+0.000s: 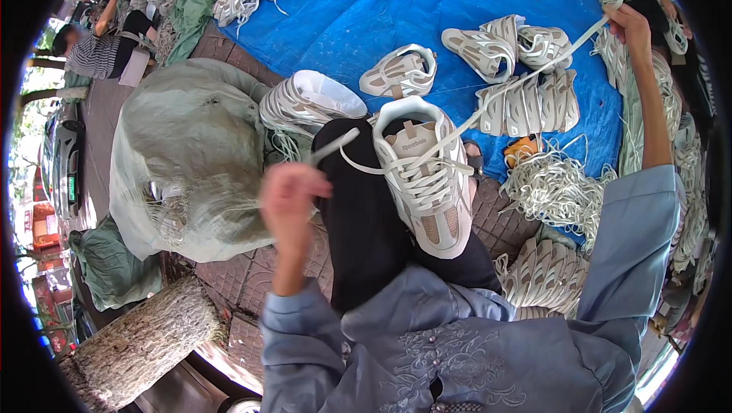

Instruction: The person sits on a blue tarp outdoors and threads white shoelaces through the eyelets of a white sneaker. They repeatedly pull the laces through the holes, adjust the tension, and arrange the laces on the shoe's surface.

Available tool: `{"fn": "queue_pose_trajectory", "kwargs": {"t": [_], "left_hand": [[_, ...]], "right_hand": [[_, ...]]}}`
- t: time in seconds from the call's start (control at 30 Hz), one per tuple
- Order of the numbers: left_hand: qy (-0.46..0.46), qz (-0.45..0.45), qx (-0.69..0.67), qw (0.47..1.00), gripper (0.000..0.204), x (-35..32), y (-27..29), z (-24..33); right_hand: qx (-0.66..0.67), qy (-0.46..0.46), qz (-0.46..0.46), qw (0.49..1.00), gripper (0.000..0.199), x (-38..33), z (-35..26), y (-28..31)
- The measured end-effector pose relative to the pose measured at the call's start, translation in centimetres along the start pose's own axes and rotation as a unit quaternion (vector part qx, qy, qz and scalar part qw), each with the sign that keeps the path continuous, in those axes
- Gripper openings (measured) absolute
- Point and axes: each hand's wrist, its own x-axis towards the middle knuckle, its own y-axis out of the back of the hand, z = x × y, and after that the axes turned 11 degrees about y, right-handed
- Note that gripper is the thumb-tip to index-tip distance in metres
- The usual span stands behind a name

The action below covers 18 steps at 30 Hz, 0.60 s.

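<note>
A beige and white sneaker [444, 218] rests on my lap over black trousers, toe toward me, its cream lace threaded through the eyelets. My right hand [631, 28] is raised far out to the right, closed on one stretch of the shoelace [526, 77], which runs taut up from the shoe. My left hand [293, 196], left of the shoe, is smeared by motion, so its fingers are unclear. Near it, the other lace end [347, 140] loops in the air off the shoe's left side; I cannot tell whether the hand touches it.
Several similar sneakers [526, 104] stand on a blue tarp [335, 1]. A heap of white laces [560, 184] lies at right, above stacked shoe pieces [550, 272]. Left are a large translucent sack [191, 161] and a tree trunk [145, 337]. Another person [95, 54] sits far left.
</note>
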Motion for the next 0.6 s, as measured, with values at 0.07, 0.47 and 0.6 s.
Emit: {"fn": "queue_pose_trajectory", "kwargs": {"t": [0.07,0.47,0.6], "left_hand": [[-0.035,0.061,-0.103,0.992,0.008,3.5,7.6,1.2],[0.082,0.150,-0.132,0.976,0.019,11.9,23.2,0.6],[0.110,0.068,-0.129,0.983,0.018,10.7,16.5,-0.2]], "right_hand": [[0.085,-0.009,0.037,0.996,0.024,-1.2,-0.4,-0.3],[0.397,-0.060,0.088,0.912,0.019,-4.0,-1.2,0.0],[0.373,-0.061,-0.197,0.904,0.015,-10.4,-10.3,-5.4]]}}
